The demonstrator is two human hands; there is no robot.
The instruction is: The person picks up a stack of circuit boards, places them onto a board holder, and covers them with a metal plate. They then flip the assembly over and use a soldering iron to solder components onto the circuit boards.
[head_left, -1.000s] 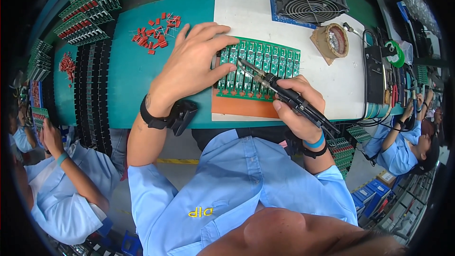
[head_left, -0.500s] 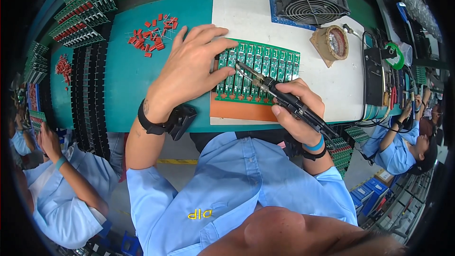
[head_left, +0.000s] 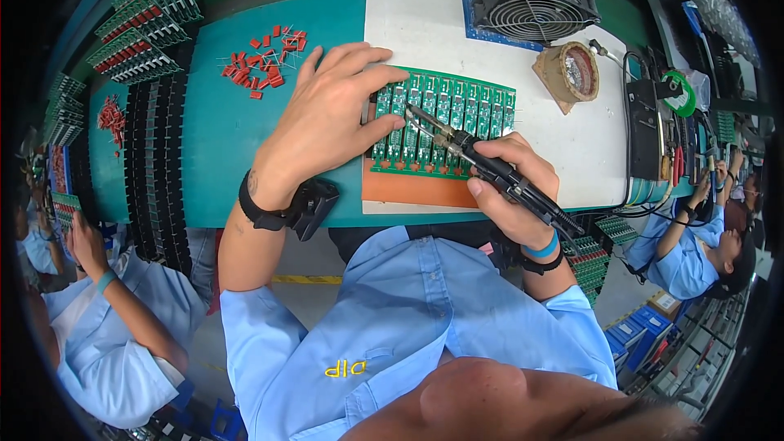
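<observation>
A green circuit board panel (head_left: 489,110), made of several narrow boards side by side, lies on an orange-brown pad (head_left: 416,191). My left hand (head_left: 322,118) reaches over its left end, with thumb and index finger holding the panel and the other fingers stretched out. In my right hand (head_left: 527,192) is a black soldering iron (head_left: 464,144), gripped like a pen from the right. Its metal tip, with a thin feed tube alongside, points up-left at the boards near my left fingertips. Whether the tip touches a joint is too small to tell.
Loose red components (head_left: 265,65) lie on the green mat (head_left: 220,143). Black slotted rails (head_left: 155,163) and stacked boards (head_left: 147,24) stand left. A fan (head_left: 536,12), a round tan holder (head_left: 572,73) and a black box (head_left: 648,131) stand beyond the white sheet (head_left: 584,151). Co-workers sit on both sides.
Very little differs. Both my hands, the soldering iron and the panel keep nearly the same places; the whole view has shifted slightly.
</observation>
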